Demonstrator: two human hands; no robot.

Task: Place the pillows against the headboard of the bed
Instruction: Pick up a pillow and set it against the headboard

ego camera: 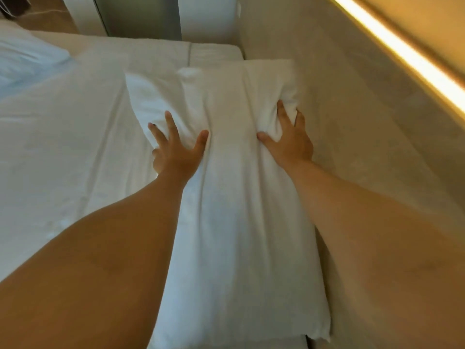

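Left hand (176, 157) presses, right hand (289, 144) grips pillow (239, 222) along headboard (364, 127); bedding (25, 56) left.

Bare sheet (63, 159) left of pillow (231, 210) — open room, headboard (352, 109) walling the right, touching pillow

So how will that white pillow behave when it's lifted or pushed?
The pillow is probably soft and floppy: it dents and creases around the left hand and right hand. Being that squashy, it is likely light for its bulk and should slide easily on the sheet. Lifted by one end, it would likely sag.
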